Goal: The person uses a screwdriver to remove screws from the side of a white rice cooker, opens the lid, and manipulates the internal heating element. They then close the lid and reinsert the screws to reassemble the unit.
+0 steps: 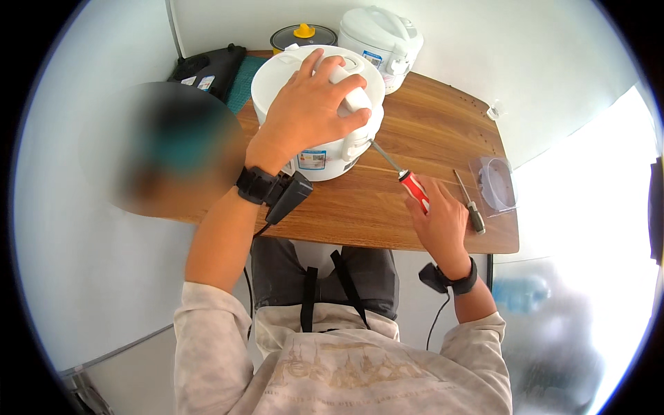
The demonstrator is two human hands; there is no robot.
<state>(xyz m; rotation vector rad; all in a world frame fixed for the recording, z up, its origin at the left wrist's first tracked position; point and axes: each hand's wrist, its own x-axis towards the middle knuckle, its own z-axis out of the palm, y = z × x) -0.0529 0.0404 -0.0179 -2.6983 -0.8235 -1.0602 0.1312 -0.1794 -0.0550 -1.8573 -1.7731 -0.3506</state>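
A white rice cooker (335, 160) stands on the wooden table in front of me. My left hand (315, 104) lies over its lid, with the fingers curled around the white carrying handle (357, 98). In my right hand (443, 218) is a screwdriver with a red and white handle (413, 188). Its metal shaft points up and left, and the tip reaches the latch-like white part (355, 146) on the cooker's right side. Whether the tip sits in a screw or a gap is too small to tell.
Behind stand a second white rice cooker (377, 34) and a dark-lidded pot with a yellow knob (304, 32). A black case (221, 66) and green mat (247, 81) lie back left. Another screwdriver (475, 216) and a clear plastic container (496, 185) rest near the table's (422, 131) right edge.
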